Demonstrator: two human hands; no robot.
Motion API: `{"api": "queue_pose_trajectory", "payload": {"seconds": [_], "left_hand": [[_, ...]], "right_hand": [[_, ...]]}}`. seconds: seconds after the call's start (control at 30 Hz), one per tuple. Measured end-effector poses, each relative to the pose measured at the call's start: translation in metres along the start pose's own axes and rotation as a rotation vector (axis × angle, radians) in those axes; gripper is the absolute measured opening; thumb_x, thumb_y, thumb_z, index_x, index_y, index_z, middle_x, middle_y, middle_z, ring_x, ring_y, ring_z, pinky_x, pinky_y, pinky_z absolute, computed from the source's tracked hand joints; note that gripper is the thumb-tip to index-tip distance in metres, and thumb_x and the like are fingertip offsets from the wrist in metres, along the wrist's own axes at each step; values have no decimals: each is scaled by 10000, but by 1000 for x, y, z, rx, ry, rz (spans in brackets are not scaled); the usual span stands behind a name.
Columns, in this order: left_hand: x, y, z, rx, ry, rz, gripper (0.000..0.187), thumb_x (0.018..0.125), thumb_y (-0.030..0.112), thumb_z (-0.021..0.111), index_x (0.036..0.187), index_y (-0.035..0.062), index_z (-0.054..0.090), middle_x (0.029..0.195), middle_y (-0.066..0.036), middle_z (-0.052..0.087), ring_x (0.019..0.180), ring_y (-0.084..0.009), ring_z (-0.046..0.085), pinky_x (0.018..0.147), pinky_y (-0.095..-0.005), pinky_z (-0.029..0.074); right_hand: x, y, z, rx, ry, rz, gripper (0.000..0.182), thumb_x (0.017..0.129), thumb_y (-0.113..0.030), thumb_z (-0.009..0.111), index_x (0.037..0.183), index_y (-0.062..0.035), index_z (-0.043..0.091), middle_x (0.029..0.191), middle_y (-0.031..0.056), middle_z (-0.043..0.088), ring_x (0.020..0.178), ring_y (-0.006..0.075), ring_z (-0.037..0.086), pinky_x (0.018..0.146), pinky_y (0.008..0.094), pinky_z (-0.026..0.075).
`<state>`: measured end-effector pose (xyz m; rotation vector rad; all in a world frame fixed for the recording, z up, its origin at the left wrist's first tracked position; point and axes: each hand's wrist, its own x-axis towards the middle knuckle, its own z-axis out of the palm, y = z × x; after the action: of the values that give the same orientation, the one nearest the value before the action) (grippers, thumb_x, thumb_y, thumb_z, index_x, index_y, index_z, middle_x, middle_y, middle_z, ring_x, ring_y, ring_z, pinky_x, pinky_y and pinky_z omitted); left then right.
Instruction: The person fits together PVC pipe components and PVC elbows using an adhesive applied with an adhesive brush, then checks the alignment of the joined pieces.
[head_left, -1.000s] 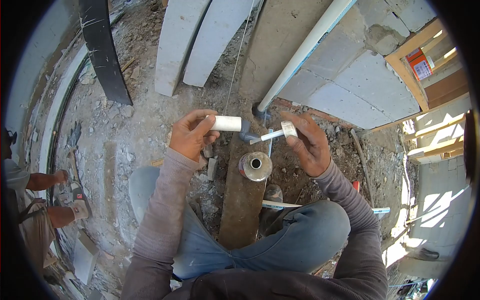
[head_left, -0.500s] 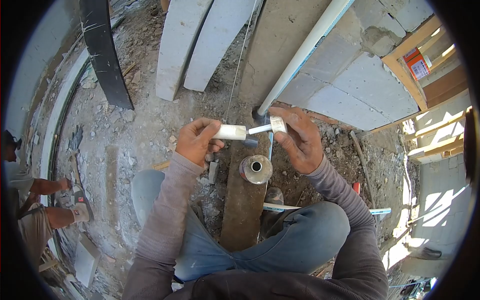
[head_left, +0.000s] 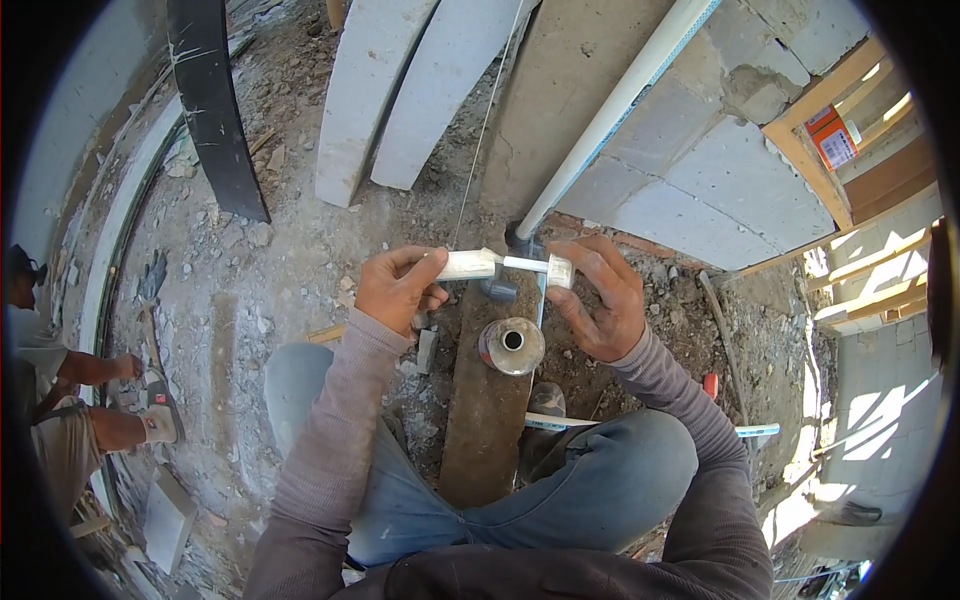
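My left hand (head_left: 400,285) is closed around a short white plastic pipe (head_left: 467,265), held level with its end to the right. Between the thumb and fingers of my right hand (head_left: 603,298) is the round, smeared cap of a brush applicator (head_left: 559,271). Its white stem points left, and the tip touches the upper edge of the pipe's end. Below them an uncapped can (head_left: 512,346) with a dark round opening stands on the concrete strip. A grey pipe fitting (head_left: 498,290) lies just behind the can, partly covered by the pipe.
A long white pipe (head_left: 620,120) rises along the block wall (head_left: 700,190). Pale slabs (head_left: 370,100) and a black strip (head_left: 215,110) lie ahead on rubble. Another person (head_left: 70,390) is at the left. A red-labelled container (head_left: 832,138) sits by wooden framing at the right.
The brush tip has moved from the pipe's open mouth to the upper edge of its end. The pipe has tilted slightly, and my view has shifted a little.
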<state>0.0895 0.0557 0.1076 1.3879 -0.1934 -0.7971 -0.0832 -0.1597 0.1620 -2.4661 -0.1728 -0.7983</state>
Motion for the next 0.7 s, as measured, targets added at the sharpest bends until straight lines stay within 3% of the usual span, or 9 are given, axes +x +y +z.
{"api": "queue_pose_trajectory", "payload": {"seconds": [0.23,0.53,0.6,0.7], "left_hand": [[5,-5,3,8,41,-3,280,1004,319,731,959,44,707,808,-32,683,598,-66,630,512,-187,506],[5,-3,8,-70,69,-13,301,1016,305,715,1072,9,725,829,-46,704,590,-68,637,504,-180,519],[3,1,10,-65,65,-96,309,1006,267,730,1123,-18,717,869,-57,714,601,-74,642,511,-177,528],[8,-8,7,-110,7,-71,308,993,226,745,1149,-37,708,897,-64,714,610,-76,646,510,-171,531]], "right_hand": [[-3,0,-4,-9,-40,-43,485,861,-79,806,1311,-7,639,1085,181,637,917,318,661,770,399,553],[-5,0,1,1,-64,-56,499,838,-56,815,1302,-8,639,1077,188,620,888,315,665,756,399,561],[-7,1,2,-13,-67,-24,508,832,-52,817,1304,-9,636,1080,190,620,888,316,667,751,399,563],[-8,3,4,-33,-17,-52,530,824,-55,824,1315,-11,630,1086,193,621,892,319,671,744,403,567]]}}
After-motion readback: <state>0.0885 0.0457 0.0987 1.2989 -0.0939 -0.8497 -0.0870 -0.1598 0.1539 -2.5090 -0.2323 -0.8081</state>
